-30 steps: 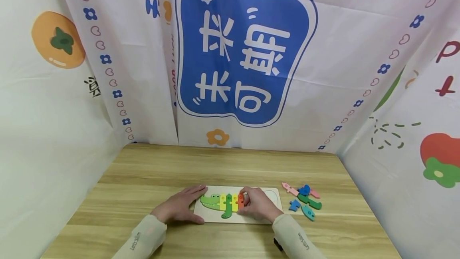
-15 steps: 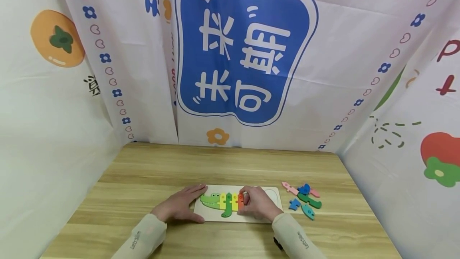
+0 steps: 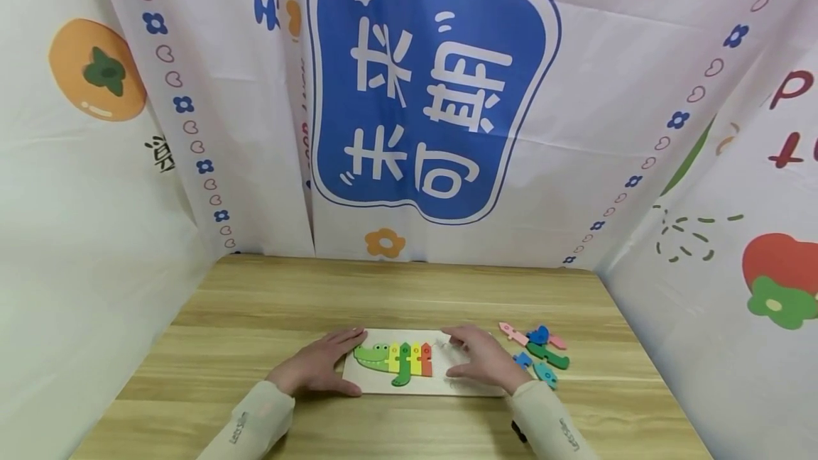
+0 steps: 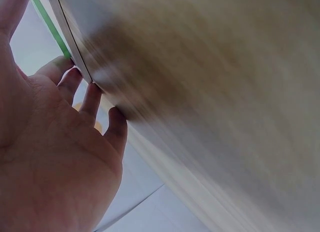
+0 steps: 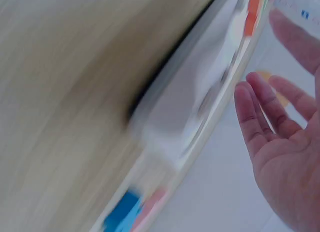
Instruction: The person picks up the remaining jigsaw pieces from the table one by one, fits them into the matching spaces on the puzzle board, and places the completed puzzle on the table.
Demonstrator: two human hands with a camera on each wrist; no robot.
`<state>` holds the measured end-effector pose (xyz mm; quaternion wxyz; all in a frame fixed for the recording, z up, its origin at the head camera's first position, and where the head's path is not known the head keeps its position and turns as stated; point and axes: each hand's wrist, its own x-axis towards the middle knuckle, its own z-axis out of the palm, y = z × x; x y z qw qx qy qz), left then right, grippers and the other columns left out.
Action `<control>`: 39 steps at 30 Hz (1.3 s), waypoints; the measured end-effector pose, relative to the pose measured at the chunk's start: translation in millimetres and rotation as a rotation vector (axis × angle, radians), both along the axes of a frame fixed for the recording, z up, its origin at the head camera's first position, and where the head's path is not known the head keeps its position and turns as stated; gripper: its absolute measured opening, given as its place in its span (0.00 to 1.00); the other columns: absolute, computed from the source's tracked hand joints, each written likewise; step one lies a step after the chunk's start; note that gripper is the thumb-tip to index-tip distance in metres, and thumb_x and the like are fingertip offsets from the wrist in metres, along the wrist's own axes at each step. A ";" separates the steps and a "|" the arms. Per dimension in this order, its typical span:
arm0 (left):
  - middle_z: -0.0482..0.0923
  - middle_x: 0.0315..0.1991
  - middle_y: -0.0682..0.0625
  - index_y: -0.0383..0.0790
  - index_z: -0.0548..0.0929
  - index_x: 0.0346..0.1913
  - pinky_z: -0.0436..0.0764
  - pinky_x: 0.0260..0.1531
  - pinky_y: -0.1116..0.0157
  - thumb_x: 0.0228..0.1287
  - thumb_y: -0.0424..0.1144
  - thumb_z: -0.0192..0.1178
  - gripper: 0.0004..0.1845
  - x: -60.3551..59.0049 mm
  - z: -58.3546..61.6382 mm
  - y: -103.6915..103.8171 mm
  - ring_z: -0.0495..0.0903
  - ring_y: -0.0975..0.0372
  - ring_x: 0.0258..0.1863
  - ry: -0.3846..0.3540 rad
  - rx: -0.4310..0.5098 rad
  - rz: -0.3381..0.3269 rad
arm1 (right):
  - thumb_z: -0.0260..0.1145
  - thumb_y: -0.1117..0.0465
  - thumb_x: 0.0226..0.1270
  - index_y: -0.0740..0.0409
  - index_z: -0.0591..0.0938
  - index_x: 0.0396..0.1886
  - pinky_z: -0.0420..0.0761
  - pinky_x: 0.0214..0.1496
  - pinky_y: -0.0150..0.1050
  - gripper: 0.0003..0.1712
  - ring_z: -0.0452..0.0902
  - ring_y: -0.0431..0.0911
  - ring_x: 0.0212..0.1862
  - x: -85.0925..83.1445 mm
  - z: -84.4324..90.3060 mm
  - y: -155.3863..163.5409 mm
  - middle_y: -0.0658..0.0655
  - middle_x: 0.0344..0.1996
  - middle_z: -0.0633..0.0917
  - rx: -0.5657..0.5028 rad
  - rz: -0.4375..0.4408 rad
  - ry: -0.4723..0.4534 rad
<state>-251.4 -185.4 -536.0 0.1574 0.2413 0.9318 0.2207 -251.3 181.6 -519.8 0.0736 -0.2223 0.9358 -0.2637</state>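
A pale puzzle board (image 3: pixel 460 383) lies on the wooden table (image 3: pixel 255 311), holding a crocodile part-built from green, yellow and red pieces (image 3: pixel 396 359). My left hand (image 3: pixel 317 366) rests flat on the board's left end, fingers straight, beside the green head; in the left wrist view its fingers (image 4: pixel 92 99) touch the board's edge. My right hand (image 3: pixel 481 358) hovers over the board's empty right half, fingers relaxed and holding nothing. In the right wrist view the right-hand fingers (image 5: pixel 260 111) are spread, and the board (image 5: pixel 190 117) is blurred.
Several loose puzzle pieces (image 3: pixel 540 355), pink, blue, green and teal, lie on the table just right of the board. Printed white cloth (image 3: pixel 434 91) walls the table at the back and both sides.
My right hand has let go of the red piece, now seated in the crocodile, and has moved right over the board's empty half. The left hand has not moved.
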 end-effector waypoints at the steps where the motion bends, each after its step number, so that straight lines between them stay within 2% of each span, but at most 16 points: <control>1: 0.55 0.83 0.48 0.48 0.60 0.82 0.60 0.74 0.34 0.53 0.68 0.74 0.58 0.1 0.5 0.3 0.54 0.42 0.81 -0.001 0.001 -0.001 | 0.83 0.52 0.56 0.56 0.76 0.73 0.80 0.65 0.56 0.45 0.79 0.54 0.60 0.6 -0.4 7.0 0.56 0.58 0.84 0.023 0.002 0.017; 5: 0.55 0.83 0.47 0.48 0.60 0.82 0.60 0.74 0.34 0.53 0.67 0.74 0.58 0.2 1.7 1.4 0.55 0.42 0.81 -0.003 0.003 -0.002 | 0.83 0.49 0.55 0.55 0.71 0.77 0.69 0.75 0.63 0.52 0.67 0.61 0.75 3.9 -2.3 32.0 0.59 0.74 0.74 0.075 -0.015 0.022; 10: 0.56 0.83 0.46 0.47 0.61 0.82 0.60 0.74 0.34 0.52 0.67 0.74 0.58 0.9 0.8 2.4 0.55 0.42 0.81 -0.011 0.005 0.008 | 0.84 0.47 0.53 0.54 0.66 0.80 0.66 0.77 0.62 0.58 0.63 0.61 0.78 8.3 -4.6 51.6 0.58 0.79 0.67 0.072 -0.047 -0.044; 16: 0.56 0.83 0.45 0.47 0.61 0.82 0.61 0.73 0.33 0.51 0.71 0.72 0.59 4.6 -1.5 2.6 0.56 0.40 0.80 0.010 -0.004 -0.010 | 0.84 0.46 0.52 0.58 0.68 0.79 0.67 0.76 0.62 0.58 0.63 0.62 0.78 11.4 -10.8 60.4 0.61 0.78 0.68 0.069 -0.032 -0.081; 21: 0.56 0.83 0.46 0.46 0.61 0.82 0.60 0.73 0.32 0.53 0.68 0.74 0.58 5.8 -0.7 3.7 0.55 0.40 0.81 -0.010 0.016 -0.008 | 0.84 0.44 0.52 0.58 0.67 0.79 0.67 0.76 0.62 0.58 0.63 0.61 0.78 11.7 -14.1 62.7 0.61 0.78 0.68 0.075 -0.024 -0.083; 25: 0.55 0.83 0.46 0.46 0.61 0.82 0.60 0.73 0.33 0.54 0.66 0.74 0.57 4.9 0.8 4.0 0.55 0.40 0.81 -0.019 0.018 -0.008 | 0.82 0.45 0.56 0.57 0.67 0.79 0.65 0.77 0.63 0.56 0.62 0.62 0.79 11.0 -13.2 69.4 0.60 0.78 0.69 0.038 -0.030 -0.080; 28: 0.55 0.83 0.46 0.47 0.60 0.82 0.60 0.73 0.33 0.54 0.67 0.74 0.58 2.9 0.0 3.7 0.55 0.40 0.81 -0.015 0.012 -0.011 | 0.80 0.48 0.61 0.54 0.68 0.79 0.65 0.76 0.65 0.50 0.62 0.63 0.78 10.9 -8.4 81.8 0.60 0.77 0.70 0.013 -0.063 -0.053; 32: 0.55 0.83 0.46 0.47 0.60 0.82 0.60 0.73 0.33 0.53 0.67 0.74 0.58 2.4 1.3 1.8 0.55 0.40 0.81 -0.012 0.004 0.002 | 0.76 0.52 0.66 0.56 0.70 0.77 0.68 0.72 0.68 0.43 0.68 0.66 0.73 9.2 2.7 104.4 0.64 0.73 0.74 -0.006 -0.108 0.019; 36: 0.54 0.83 0.46 0.47 0.60 0.82 0.59 0.73 0.32 0.53 0.66 0.75 0.58 2.9 4.4 1.3 0.54 0.40 0.81 -0.018 0.005 0.018 | 0.74 0.51 0.69 0.57 0.73 0.75 0.73 0.69 0.67 0.39 0.72 0.66 0.70 8.1 10.4 125.7 0.65 0.70 0.77 0.028 -0.164 0.054; 39: 0.54 0.83 0.46 0.47 0.60 0.82 0.58 0.74 0.32 0.53 0.66 0.75 0.58 2.4 5.3 2.6 0.53 0.40 0.81 -0.023 0.010 0.020 | 0.73 0.52 0.70 0.59 0.74 0.74 0.77 0.66 0.64 0.37 0.75 0.65 0.67 9.4 13.6 138.4 0.65 0.69 0.78 0.051 -0.173 0.065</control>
